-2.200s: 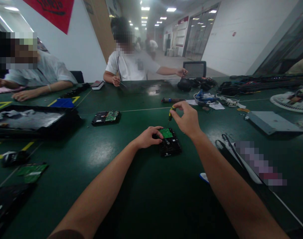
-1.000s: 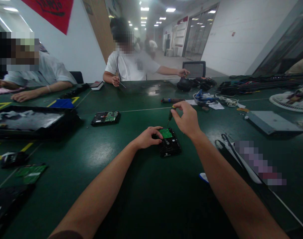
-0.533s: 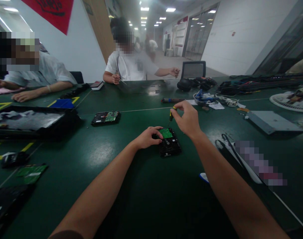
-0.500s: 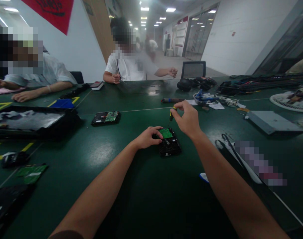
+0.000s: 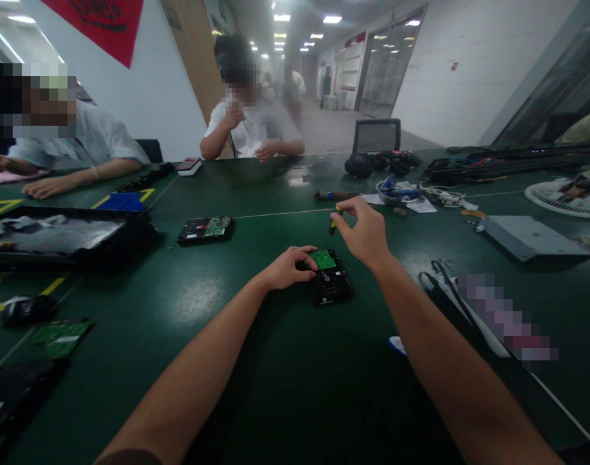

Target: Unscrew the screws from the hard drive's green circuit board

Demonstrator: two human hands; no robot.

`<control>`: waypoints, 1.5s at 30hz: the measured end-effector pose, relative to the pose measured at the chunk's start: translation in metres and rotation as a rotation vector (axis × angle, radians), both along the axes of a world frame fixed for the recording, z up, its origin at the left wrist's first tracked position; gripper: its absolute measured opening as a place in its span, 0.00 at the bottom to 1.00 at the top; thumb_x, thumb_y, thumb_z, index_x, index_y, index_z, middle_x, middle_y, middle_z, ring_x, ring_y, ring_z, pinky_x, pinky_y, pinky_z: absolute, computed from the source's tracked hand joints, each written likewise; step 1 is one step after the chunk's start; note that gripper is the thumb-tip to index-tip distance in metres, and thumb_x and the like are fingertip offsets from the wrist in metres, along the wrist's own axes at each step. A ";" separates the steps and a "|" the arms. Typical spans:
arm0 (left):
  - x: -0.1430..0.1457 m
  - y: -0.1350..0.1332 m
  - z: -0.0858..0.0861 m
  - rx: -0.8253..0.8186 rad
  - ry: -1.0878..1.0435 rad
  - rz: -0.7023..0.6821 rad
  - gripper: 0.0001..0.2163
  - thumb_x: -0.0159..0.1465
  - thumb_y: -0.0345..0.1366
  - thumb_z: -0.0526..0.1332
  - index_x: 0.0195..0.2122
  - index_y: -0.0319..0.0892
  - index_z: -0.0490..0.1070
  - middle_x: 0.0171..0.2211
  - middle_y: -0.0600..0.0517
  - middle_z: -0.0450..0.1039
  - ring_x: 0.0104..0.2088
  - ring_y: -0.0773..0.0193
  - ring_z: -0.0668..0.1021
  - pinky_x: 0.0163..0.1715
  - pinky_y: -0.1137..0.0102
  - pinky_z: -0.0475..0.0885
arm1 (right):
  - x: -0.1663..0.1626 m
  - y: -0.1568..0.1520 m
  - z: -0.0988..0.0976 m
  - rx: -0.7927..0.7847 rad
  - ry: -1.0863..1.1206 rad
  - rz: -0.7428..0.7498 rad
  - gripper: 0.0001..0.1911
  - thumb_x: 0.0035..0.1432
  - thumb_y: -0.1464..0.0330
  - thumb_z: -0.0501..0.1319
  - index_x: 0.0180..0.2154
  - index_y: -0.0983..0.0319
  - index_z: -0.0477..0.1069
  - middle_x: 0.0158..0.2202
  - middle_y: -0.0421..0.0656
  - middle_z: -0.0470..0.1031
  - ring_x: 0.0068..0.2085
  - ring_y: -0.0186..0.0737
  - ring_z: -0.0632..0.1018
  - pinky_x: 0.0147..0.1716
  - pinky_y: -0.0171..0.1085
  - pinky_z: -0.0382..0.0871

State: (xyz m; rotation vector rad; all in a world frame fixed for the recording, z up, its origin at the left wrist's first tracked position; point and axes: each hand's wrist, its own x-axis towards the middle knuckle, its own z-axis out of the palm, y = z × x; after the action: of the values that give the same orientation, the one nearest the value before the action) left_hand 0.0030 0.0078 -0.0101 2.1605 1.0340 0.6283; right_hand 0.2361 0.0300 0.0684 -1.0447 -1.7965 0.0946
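A black hard drive (image 5: 331,287) with a green circuit board (image 5: 323,259) at its far end lies on the dark green table (image 5: 256,387). My left hand (image 5: 291,267) grips the drive's left side, thumb and fingers closed on its edge. Above the drive's far right part, my right hand (image 5: 363,229) pinches a yellow-and-black screwdriver (image 5: 332,226) by its handle. The screwdriver stands nearly upright, with its thin shaft pointing down at the far edge of the board. Whether its tip sits in a screw is too small to tell.
A second hard drive (image 5: 206,230) lies to the left, beyond my left hand. Farther left stands a black tray-like casing (image 5: 144,236). On the right are a grey metal box (image 5: 534,237) and a cable bundle (image 5: 401,191). A co-worker (image 5: 256,132) sits across the table, another at the left.
The screwdriver and my right fingers have shifted very slightly left. My left hand and the drive stay put. The co-worker opposite has raised one hand toward the face and drawn in the other.
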 end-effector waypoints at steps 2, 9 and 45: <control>0.000 0.000 0.000 0.000 0.005 -0.002 0.11 0.58 0.38 0.70 0.42 0.46 0.82 0.67 0.47 0.66 0.68 0.47 0.66 0.68 0.50 0.56 | 0.000 -0.001 0.001 0.006 -0.016 0.023 0.07 0.63 0.64 0.63 0.43 0.57 0.73 0.43 0.47 0.80 0.45 0.49 0.80 0.50 0.51 0.74; 0.001 -0.001 0.003 -0.002 0.003 0.001 0.10 0.58 0.38 0.69 0.41 0.46 0.82 0.68 0.47 0.65 0.67 0.47 0.67 0.68 0.49 0.56 | -0.001 -0.005 0.005 0.040 -0.075 0.014 0.09 0.61 0.70 0.62 0.45 0.57 0.73 0.45 0.48 0.79 0.48 0.51 0.78 0.51 0.53 0.72; 0.000 0.002 -0.002 -0.001 0.013 -0.007 0.11 0.58 0.38 0.70 0.42 0.46 0.82 0.68 0.46 0.65 0.68 0.46 0.67 0.67 0.49 0.57 | -0.002 -0.004 0.003 0.027 -0.028 0.023 0.06 0.63 0.65 0.65 0.42 0.58 0.73 0.42 0.46 0.80 0.43 0.48 0.80 0.47 0.49 0.74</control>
State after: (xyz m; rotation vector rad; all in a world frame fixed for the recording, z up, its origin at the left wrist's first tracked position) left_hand 0.0027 0.0103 -0.0120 2.1693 1.0328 0.6115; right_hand 0.2339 0.0263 0.0714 -1.0103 -1.8301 0.0699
